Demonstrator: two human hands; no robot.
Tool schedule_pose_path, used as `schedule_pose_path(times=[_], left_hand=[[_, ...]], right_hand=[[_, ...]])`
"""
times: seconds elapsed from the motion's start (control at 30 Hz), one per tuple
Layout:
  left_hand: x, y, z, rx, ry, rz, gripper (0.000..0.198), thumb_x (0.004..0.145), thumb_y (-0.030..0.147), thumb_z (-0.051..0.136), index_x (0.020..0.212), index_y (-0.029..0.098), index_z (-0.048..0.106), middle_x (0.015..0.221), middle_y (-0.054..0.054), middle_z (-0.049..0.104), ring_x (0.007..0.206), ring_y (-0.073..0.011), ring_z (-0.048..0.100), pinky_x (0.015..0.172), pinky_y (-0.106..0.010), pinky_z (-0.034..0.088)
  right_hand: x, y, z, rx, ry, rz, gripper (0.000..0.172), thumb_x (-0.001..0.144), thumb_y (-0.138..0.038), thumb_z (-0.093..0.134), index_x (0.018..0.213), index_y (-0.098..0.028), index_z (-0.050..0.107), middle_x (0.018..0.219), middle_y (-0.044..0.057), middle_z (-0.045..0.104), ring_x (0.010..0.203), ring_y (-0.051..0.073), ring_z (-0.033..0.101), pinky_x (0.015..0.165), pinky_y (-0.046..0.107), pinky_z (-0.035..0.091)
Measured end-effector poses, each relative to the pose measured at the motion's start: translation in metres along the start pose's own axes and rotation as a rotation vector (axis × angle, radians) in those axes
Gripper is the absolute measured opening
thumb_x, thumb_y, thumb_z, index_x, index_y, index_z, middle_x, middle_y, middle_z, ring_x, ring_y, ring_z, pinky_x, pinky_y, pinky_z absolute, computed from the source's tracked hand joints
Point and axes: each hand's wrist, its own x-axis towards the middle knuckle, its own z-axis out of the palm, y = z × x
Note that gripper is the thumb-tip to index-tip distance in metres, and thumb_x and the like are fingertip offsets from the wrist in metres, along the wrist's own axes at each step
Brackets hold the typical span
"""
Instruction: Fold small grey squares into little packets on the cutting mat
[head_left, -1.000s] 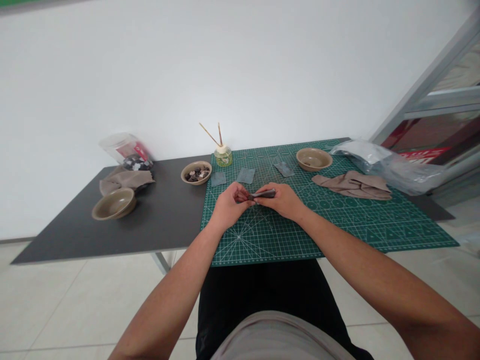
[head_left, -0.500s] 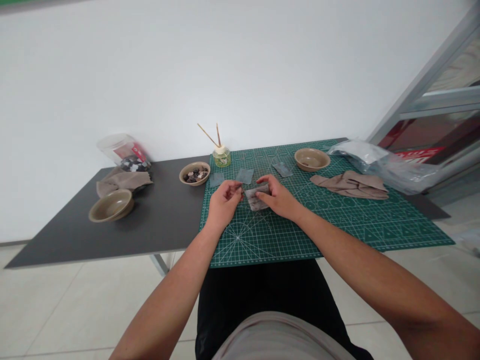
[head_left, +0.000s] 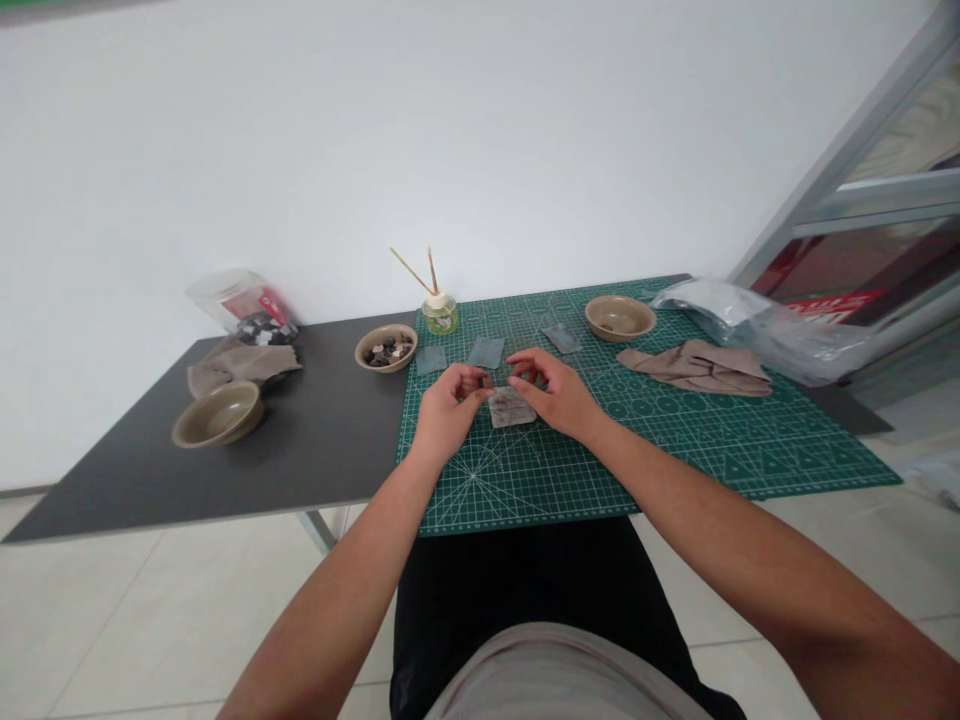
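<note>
Both hands meet mid-mat: the left hand [head_left: 448,404] is curled, fingertips pinched at the left edge of a small grey pouch [head_left: 511,407]; the right hand [head_left: 553,392] is half open, fingers arched over its far edge, touching it. The pouch lies flat on the green cutting mat [head_left: 675,440]. Such a light fingertip hold could let it slide or crease. Counted: three bowls, one holding chips [head_left: 386,348]; three grey patches [head_left: 486,351]; two beige cloths; one reed diffuser [head_left: 439,312].

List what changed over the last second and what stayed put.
The small grey sheet, held folded between both hands, was opened and laid flat on the green cutting mat. The left hand and right hand now rest at its edges. The bowls, reed diffuser and beige cloth stayed put.
</note>
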Motion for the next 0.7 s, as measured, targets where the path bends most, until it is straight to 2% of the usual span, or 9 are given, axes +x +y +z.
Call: schedule_pose_path(times=[0.07,0.23,0.43,0.57,0.7], left_hand=[[-0.002,0.003,0.0,0.018,-0.052,0.005,0.016,0.074,0.025,0.071,0.087,0.021,0.063,0.075,0.003,0.065,0.069,-0.0133,0.06,0.069,-0.026,0.048],[-0.006,0.013,-0.001,0.122,-0.119,0.017,0.012,0.075,0.022,0.068,0.083,0.021,0.06,0.071,0.004,0.063,0.067,-0.0123,0.059,0.065,-0.024,0.046],[-0.007,0.014,0.001,0.2,-0.14,0.078,0.015,0.073,0.015,0.065,0.086,0.021,0.061,0.075,0.004,0.065,0.071,-0.0126,0.062,0.069,-0.025,0.049],[-0.007,0.014,0.001,0.113,-0.108,0.051,0.017,0.074,0.018,0.068,0.089,0.02,0.061,0.077,0.002,0.067,0.073,-0.0138,0.065,0.071,-0.027,0.051],[-0.006,0.014,0.0,0.158,-0.094,0.067,0.012,0.076,0.021,0.068,0.087,0.02,0.064,0.077,0.002,0.067,0.07,-0.0134,0.063,0.069,-0.026,0.05]], right_hand=[[0.0,-0.003,0.0,0.057,-0.053,0.012,0.025,0.087,-0.034,0.061,0.108,-0.021,0.064,0.092,0.004,0.07,0.078,0.017,0.061,0.069,0.03,0.045],[0.0,-0.006,0.0,0.057,-0.182,0.037,0.025,0.083,-0.041,0.068,0.099,-0.022,0.071,0.089,0.001,0.071,0.071,0.014,0.057,0.067,0.027,0.043],[0.001,-0.008,0.0,0.054,-0.187,0.102,0.02,0.078,-0.036,0.072,0.091,-0.02,0.071,0.082,0.0,0.071,0.061,0.011,0.053,0.061,0.025,0.041],[0.001,-0.006,0.0,0.079,-0.157,0.116,0.022,0.08,-0.036,0.069,0.095,-0.021,0.074,0.084,0.001,0.073,0.066,0.013,0.058,0.063,0.026,0.044],[0.001,-0.003,0.0,0.112,-0.165,0.143,0.025,0.083,-0.036,0.067,0.1,-0.02,0.075,0.091,0.004,0.076,0.08,0.018,0.068,0.073,0.03,0.05]])
